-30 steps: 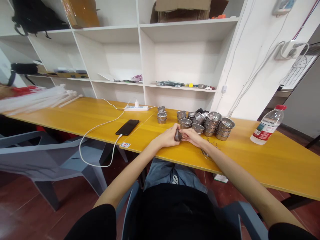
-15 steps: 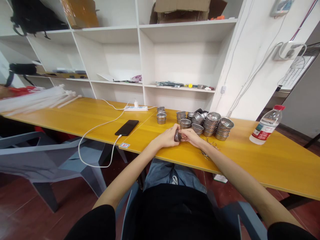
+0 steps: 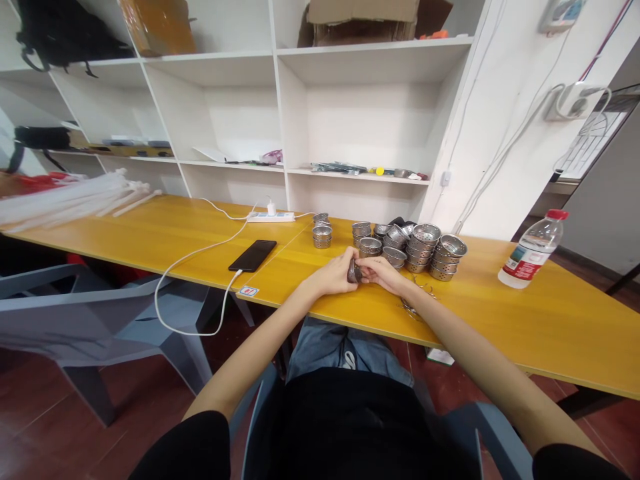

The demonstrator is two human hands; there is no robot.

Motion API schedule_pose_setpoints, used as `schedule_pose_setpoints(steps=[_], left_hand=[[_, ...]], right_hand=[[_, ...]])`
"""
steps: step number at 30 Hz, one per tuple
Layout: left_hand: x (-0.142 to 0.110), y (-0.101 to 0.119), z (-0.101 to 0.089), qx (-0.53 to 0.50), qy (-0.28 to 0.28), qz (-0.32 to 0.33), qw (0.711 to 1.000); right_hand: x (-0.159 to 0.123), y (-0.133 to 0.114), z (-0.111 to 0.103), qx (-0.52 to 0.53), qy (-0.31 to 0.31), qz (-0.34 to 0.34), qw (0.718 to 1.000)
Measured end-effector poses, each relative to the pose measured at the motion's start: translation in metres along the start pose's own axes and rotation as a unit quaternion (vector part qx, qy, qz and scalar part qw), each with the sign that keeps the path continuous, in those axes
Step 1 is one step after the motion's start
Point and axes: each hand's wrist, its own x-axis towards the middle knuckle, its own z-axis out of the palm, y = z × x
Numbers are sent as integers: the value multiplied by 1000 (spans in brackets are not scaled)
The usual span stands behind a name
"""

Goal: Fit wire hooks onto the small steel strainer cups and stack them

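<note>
A small perforated metal cup (image 3: 355, 272) is tilted on its side just above the table's front part. My left hand (image 3: 342, 272) wraps round it from the left. From the right, the fingers of my right hand (image 3: 376, 271) are closed at the cup's edge; whether they also pinch a small part is hidden. Stacks of similar perforated cups (image 3: 423, 245) stand right behind my hands. Thin bent metal wires (image 3: 411, 309) lie beside my right forearm, partly covered by it.
On the yellow table (image 3: 480, 313) are a water bottle (image 3: 531, 252) at right, a black phone (image 3: 253, 255) on a white cable at left, and a power strip (image 3: 273, 217) at the back. White plastic strips (image 3: 75, 197) lie far left. White shelves (image 3: 240, 113) rise behind.
Both hands stay in nearly the same place on the cup. The cup appears turned very slightly between my fingers; the view has shifted a little.
</note>
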Motion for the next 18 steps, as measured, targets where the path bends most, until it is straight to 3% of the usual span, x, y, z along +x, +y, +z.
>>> schedule_pose_setpoints(steps=[10,18], left_hand=[[-1,-2,-3,-53,-6,12,999],[-1,-2,-3,-33,0,-7,999]], right_hand=[[-4,-21,-25,-77,-76,-15,994],[-2,-14,-13,-133,-95,-24,986]])
